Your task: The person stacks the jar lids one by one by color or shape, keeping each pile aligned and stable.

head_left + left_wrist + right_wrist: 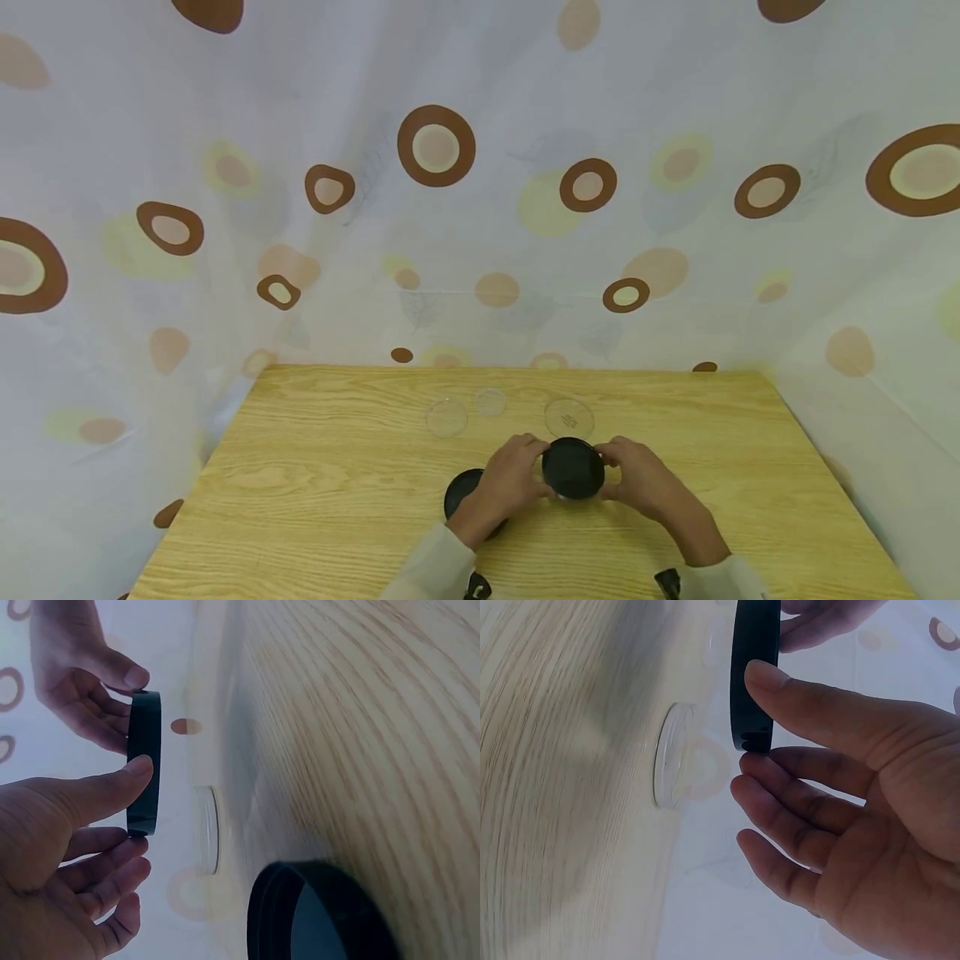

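A shallow black round lid (573, 468) is held up off the wooden table, its flat face turned to the head camera. My left hand (512, 477) pinches its left edge, thumb on the side wall (145, 795) and fingertips at the rim. On the opposite edge, my right hand (637, 479) grips it the same way, lower fingers loosely bent. A second black round lid (458, 490) lies on the table, partly covered by my left forearm; the left wrist view shows its raised rim (268, 915). Just behind the held lid lies a clear round dish (569, 417).
Two more clear round dishes, a larger one (447, 417) and a smaller one (491, 402), lie toward the back of the wooden table (315, 500). A white curtain (480, 242) with brown and yellow round shapes hangs behind the table and along both sides.
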Available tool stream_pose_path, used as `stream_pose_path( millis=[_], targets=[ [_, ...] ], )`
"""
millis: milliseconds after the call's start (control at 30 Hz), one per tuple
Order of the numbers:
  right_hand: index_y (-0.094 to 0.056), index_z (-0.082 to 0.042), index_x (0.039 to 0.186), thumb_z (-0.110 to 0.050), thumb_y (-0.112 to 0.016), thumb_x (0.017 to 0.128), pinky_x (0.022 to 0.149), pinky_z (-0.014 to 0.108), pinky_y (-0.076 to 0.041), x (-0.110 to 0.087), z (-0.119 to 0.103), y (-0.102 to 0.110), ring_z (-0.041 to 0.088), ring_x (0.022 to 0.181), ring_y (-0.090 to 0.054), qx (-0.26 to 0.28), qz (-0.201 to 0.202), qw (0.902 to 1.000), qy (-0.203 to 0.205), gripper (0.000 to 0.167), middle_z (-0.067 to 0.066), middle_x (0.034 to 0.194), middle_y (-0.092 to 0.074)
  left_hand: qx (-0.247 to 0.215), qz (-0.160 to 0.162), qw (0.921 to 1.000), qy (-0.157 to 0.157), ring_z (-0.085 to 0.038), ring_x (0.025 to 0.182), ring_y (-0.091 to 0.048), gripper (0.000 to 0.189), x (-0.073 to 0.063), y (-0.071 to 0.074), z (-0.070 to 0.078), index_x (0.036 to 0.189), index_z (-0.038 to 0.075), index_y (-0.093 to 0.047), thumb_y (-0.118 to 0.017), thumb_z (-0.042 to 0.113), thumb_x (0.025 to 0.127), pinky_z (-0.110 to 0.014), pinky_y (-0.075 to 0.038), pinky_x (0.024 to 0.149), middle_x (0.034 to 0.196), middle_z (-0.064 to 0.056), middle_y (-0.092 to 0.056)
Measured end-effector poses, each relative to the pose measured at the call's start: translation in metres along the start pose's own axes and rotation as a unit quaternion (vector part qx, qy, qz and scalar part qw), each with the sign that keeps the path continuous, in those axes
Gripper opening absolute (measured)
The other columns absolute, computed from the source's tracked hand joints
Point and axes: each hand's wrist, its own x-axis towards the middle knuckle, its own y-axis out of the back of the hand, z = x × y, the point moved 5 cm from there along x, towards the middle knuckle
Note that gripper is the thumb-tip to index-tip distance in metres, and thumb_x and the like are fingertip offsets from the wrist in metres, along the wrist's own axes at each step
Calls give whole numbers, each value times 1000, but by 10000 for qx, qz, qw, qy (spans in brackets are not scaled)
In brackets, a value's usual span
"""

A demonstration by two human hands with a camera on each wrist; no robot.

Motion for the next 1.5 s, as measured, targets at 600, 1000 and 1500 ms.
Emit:
stream_pose_path(
  millis=[600, 1000, 1500],
  targets=[
    [-65, -3, 112, -8, -84, 67, 75, 38, -50, 14, -20, -14, 20, 87, -58, 134, -28, 9998, -145, 49, 4, 94, -60, -86, -187, 9994, 283, -17, 110, -57, 59, -15, 10, -24, 123, 11, -61, -83, 31, 72, -28, -51, 86, 118, -1, -62],
    [-65, -2, 112, -8, -84, 67, 78, 40, -51, 21, -34, -25, 25, 92, -60, 276, -76, 9996, -4, 49, 6, 98, -61, -369, -129, 9988, 292, -20, 108, -58, 59, -27, 17, -40, 123, 7, -62, -83, 27, 72, -31, -52, 86, 116, -3, -62],
    [-66, -3, 110, -7, -85, 65, 78, 42, -51, 37, -58, -45, 23, 89, -59, 238, -293, 9989, 265, 48, 6, 93, -59, -520, 9, 9975, 483, -21, 105, -58, 57, -48, 26, -63, 120, 4, -62, -84, 23, 71, -35, -51, 86, 113, -4, -63]
  ],
)
